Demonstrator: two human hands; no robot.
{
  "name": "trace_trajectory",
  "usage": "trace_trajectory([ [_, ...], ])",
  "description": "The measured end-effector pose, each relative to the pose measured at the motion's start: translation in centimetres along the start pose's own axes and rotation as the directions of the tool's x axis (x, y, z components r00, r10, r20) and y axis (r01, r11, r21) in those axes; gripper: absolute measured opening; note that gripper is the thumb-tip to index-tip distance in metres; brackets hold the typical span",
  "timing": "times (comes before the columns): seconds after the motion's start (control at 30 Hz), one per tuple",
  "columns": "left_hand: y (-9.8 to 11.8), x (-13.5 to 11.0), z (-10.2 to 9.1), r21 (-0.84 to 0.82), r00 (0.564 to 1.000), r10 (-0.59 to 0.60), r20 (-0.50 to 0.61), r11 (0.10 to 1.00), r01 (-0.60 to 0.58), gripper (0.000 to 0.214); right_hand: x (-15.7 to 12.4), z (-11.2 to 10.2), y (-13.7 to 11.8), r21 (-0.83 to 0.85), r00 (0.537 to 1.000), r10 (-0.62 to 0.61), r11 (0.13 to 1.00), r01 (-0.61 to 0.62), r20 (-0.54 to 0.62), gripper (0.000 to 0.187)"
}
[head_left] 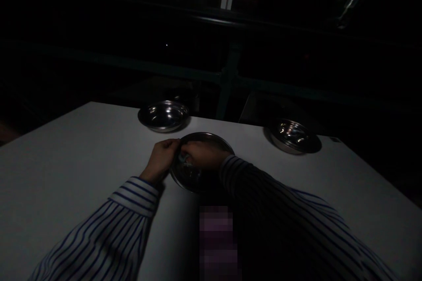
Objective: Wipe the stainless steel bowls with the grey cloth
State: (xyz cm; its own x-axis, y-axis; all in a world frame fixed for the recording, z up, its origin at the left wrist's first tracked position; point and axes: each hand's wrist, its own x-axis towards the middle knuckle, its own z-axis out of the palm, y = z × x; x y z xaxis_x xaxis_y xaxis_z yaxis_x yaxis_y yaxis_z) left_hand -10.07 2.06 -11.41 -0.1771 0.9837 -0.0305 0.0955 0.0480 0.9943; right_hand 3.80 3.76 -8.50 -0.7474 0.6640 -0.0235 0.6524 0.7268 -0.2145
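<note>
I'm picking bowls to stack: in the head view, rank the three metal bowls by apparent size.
1. The nearest bowl: looks largest, but closeness may exaggerate it.
2. The back left bowl and back right bowl: alike, unranked.

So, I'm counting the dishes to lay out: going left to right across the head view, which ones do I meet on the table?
Far steel bowl → near steel bowl in the middle → right steel bowl, all on the white table.

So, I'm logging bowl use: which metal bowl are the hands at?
The near middle bowl: left hand and right hand meet over it. The left bowl and right bowl sit untouched.
</note>
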Motion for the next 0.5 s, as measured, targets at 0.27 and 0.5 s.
trace_trajectory([
  [0.27, 0.1, -0.1, 0.1, -0.012, 1.000, 0.005, 0.001, 1.000, -0.005, 0.031, -1.3, -0.5, 1.7, -0.135, 0.994, 0.107, 0.985, -0.109, -0.019, 0.025],
  [0.5, 0.1, -0.1, 0.2, -0.023, 1.000, -0.003, -0.002, 1.000, 0.003, 0.036, -2.0, -1.1, 2.0, -0.172, 0.993, 0.119, 0.978, -0.116, 0.006, 0.022],
])
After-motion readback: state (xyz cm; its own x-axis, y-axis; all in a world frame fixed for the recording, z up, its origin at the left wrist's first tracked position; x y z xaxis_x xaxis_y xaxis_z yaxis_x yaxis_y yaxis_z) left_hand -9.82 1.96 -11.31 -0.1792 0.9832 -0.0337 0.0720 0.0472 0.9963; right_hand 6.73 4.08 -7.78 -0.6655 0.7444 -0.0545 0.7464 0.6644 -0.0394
